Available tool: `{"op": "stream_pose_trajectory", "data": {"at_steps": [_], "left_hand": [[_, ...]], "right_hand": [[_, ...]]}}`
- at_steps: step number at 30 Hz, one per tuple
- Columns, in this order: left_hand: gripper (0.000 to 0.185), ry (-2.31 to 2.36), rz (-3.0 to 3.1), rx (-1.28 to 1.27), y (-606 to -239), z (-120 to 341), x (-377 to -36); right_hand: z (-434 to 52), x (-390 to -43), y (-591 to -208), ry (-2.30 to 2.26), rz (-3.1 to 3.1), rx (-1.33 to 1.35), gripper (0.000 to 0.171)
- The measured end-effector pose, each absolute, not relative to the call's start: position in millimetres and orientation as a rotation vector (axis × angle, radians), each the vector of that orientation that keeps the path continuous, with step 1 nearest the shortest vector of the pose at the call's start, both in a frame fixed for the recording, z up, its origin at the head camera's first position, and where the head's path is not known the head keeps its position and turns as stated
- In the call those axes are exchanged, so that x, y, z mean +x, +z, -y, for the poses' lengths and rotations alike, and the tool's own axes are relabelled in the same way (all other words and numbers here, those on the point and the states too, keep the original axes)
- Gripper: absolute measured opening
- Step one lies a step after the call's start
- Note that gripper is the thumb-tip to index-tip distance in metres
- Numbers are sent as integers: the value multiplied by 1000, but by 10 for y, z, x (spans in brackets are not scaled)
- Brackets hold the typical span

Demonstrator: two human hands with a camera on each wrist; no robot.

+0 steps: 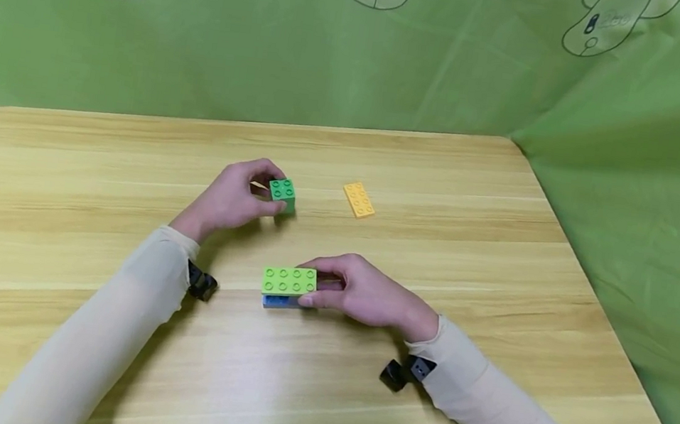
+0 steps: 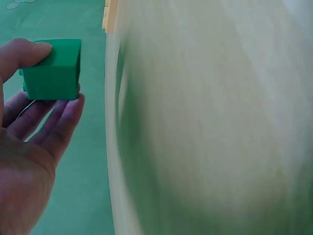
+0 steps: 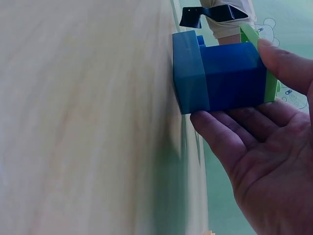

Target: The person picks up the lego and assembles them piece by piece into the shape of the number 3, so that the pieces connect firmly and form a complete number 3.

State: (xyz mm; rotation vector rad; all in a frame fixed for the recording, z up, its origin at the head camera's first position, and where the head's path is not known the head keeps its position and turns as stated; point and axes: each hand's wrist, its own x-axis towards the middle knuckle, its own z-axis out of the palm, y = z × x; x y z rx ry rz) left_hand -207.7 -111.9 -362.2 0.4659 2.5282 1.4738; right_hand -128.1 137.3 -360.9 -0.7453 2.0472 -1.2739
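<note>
My left hand (image 1: pixel 232 198) grips a small dark green brick (image 1: pixel 282 194) between thumb and fingers, near the middle of the wooden table (image 1: pixel 55 217). The left wrist view shows the same green brick (image 2: pixel 53 71) pinched at my fingertips. My right hand (image 1: pixel 361 292) holds a stack made of a lime green flat brick (image 1: pixel 289 280) on top of blue bricks (image 1: pixel 278 301), closer to me. In the right wrist view the blue bricks (image 3: pixel 215 77) sit between my thumb and fingers, with the lime brick (image 3: pixel 259 54) behind them.
A yellow flat brick (image 1: pixel 359 199) lies loose on the table to the right of the dark green brick. A green cloth backdrop (image 1: pixel 361 50) hangs behind and to the right of the table. Black wrist camera mounts (image 1: pixel 201 283) sit on both sleeves.
</note>
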Motion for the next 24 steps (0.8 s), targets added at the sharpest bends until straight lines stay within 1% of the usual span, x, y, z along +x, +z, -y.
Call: {"op": "stream_pose_trajectory", "data": {"at_steps": [16, 24], "left_hand": [[39, 1558, -2522, 513, -3664, 1126, -1977], [41, 1608, -2486, 490, -3590, 1130, -1880]], "right_hand": [[-1366, -1274, -3599, -1294, -2024, -734, 38], [-1370, -1264, -3615, -1291, -2020, -710, 38]]}}
